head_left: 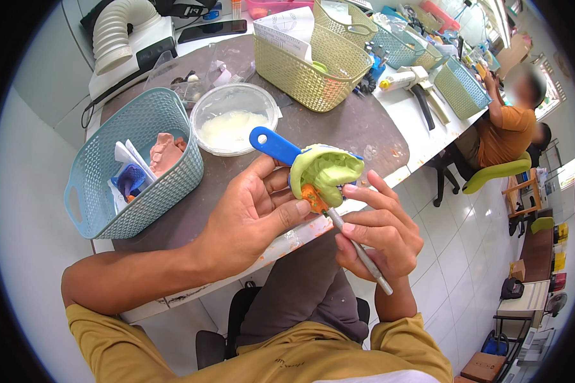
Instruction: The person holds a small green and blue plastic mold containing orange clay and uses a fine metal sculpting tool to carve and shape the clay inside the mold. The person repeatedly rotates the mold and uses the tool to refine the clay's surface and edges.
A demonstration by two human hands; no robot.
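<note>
In the head view, the left hand [249,203] has its grip closed around a blue tray [273,146]. Its fingers bend behind and under the tray, and its thumb sits in front. The gap between thumb and fingers is only as wide as what they pinch. The tray is full of soft-looking green stuff [329,169] with a curved dent in it. The tray is up in the air, over the near edge of the tabletop [378,142], and its blue handle points up and to the left. An orange lump [312,196] is on the low left part of the green stuff, and the left thumb tip is right against it.

The right hand [384,235] has its grip closed on a grey stick [368,263]. Its thumb and bent fingers squeeze the stick, which slants up toward the orange lump. The top end is right by the lump, but I cannot tell if they touch. One finger reaches up to the right side of the tray.

On the tabletop, a round tub [262,94] with white powder [232,131] is behind the tray. To the left, a blue basket [163,201] holds a pink mould [166,153] and folded paper. A yellow basket [294,75] is farther back.
</note>
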